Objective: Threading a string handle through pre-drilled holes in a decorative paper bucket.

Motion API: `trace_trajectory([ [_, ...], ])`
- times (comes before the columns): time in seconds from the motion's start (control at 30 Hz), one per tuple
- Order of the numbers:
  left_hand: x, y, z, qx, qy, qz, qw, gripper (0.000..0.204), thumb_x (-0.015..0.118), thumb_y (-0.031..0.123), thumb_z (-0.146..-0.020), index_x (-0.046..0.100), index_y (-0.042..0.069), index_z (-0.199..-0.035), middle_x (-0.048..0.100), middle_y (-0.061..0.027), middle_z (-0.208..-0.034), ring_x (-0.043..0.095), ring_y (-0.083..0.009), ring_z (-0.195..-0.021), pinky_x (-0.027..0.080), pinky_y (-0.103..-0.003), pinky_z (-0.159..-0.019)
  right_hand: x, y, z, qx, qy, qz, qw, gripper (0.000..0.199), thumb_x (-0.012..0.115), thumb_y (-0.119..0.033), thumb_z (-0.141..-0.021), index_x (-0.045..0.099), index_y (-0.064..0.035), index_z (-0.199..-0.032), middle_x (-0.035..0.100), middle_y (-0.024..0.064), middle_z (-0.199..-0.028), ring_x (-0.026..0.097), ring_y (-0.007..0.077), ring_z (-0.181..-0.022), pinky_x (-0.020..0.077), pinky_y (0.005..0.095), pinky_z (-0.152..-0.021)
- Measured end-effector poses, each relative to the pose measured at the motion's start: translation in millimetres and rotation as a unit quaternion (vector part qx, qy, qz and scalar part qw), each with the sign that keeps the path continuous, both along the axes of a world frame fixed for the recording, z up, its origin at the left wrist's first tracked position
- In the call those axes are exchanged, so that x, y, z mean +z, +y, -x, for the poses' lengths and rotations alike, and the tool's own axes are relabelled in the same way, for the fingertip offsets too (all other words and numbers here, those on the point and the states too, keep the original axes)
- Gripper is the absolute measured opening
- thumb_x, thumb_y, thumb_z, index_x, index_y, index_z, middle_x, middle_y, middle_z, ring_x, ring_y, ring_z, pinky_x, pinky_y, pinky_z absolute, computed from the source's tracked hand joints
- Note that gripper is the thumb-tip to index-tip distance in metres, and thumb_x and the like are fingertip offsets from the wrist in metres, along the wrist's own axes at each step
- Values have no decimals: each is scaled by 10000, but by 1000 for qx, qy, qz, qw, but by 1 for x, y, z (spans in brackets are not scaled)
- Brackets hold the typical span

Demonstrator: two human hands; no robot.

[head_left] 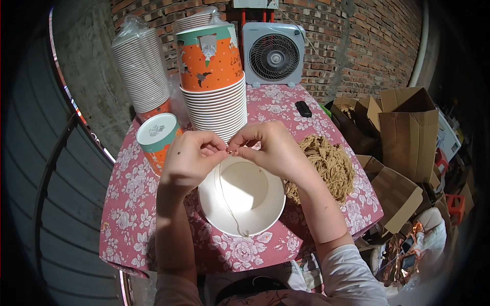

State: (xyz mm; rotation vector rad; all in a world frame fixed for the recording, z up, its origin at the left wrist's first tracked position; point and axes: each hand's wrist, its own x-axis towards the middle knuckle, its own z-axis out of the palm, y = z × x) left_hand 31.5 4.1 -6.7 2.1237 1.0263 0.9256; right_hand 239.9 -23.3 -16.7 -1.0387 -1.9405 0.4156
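A white paper tub (209,204) stands upright on the table before me, its open mouth facing up. Above its far rim, my left hand (186,158) and my right hand (270,148) meet fingertip to fingertip, both closed in a pinch. Between them is a thin tan string (223,194), which hangs down into the tub and ends in a small knot near the close rim. Some small reddish bit shows at the fingertips, too small to name. Beside my right forearm lies a heap of tan strings (329,168), partly hidden by that arm.
A tall stack of orange and green tubs (214,102) rises behind my hands; a bagged stack (140,66) stands farther left. One upside-down tub (158,130) sits left. A box fan (275,53) and black object (303,108) are at the back. Cardboard boxes (408,137) crowd the right.
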Motion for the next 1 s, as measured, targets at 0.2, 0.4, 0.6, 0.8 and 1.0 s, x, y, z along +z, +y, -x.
trace_trajectory([
  [0.2,-3,-3,-5,43,8,-53,998,67,727,12,-845,678,-30,-863,619,44,-736,519,-1,-651,428,-182,-591,-1,3,2,12,68,18,997,87,765,-30,-795,749,-11,-879,729,106,-758,706,188,-686,553,320,-664],
  [0.4,-1,-9,-11,52,-56,-38,996,92,668,73,-846,672,-13,-877,661,-56,-689,581,-84,-589,444,-278,-546,-6,7,3,12,146,95,985,89,756,8,-862,674,22,-893,679,-13,-801,633,41,-767,523,214,-685],
  [0.6,-3,-4,-8,18,-83,24,996,134,595,71,-894,650,-22,-973,651,-48,-714,560,-64,-604,424,-268,-539,-7,8,5,7,115,110,987,86,758,-16,-821,693,19,-863,684,15,-752,648,61,-709,527,241,-645],
  [0.8,1,0,6,-10,-105,41,994,139,555,53,-912,610,-20,-1016,546,42,-703,479,-25,-616,391,-230,-551,-9,7,5,31,121,148,981,45,720,14,-877,708,34,-915,703,5,-803,664,47,-763,540,217,-687],
  [1.0,1,-6,0,-41,-160,63,984,125,547,54,-963,573,-6,-1070,539,37,-754,460,-16,-655,355,-213,-562,-8,6,9,90,123,169,974,60,703,0,-901,717,44,-940,715,14,-825,672,54,-786,543,222,-696],
])
